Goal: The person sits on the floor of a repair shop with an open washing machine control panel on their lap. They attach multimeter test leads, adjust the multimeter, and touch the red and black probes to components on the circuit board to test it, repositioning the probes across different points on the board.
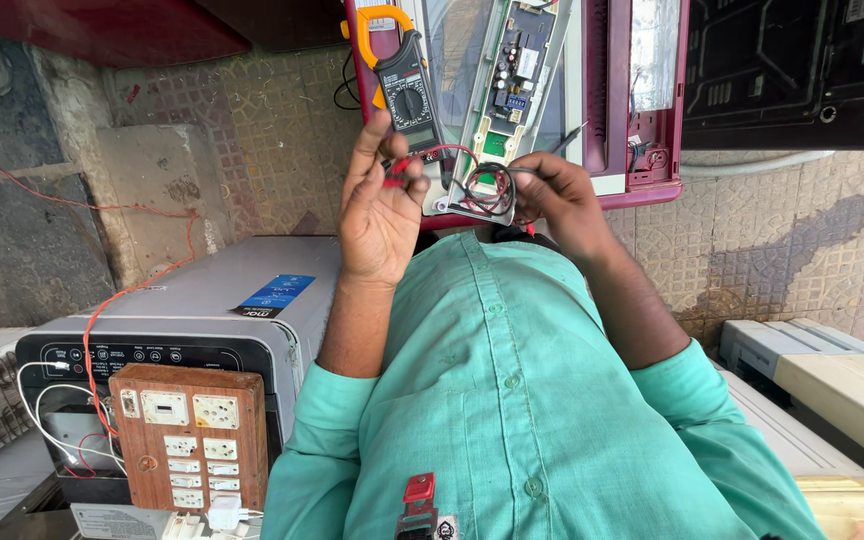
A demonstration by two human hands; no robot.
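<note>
Nearest: green shirt (512, 400) fills the bottom, a red clip (418, 490) on its front. Beside it a wooden switchboard (190, 435) leans on a grey appliance (202, 310), red wire (117, 300) trailing off over its top, probably a bench supply kept within reach.

Left hand (380, 215) is raised, fingers pinched on a red probe (399, 172), thumb side up, likely to steer the tip.

Right hand (562, 200) is closed on the black probe (564, 140), its tip aimed at the circuit board (517, 70). Spare leads (487, 190) coil between the hands, clear of the tips.

Farthest: clamp meter (407, 90) lies on the maroon panel (617, 100) just left of the board, dial facing the person so it reads at a glance.
</note>
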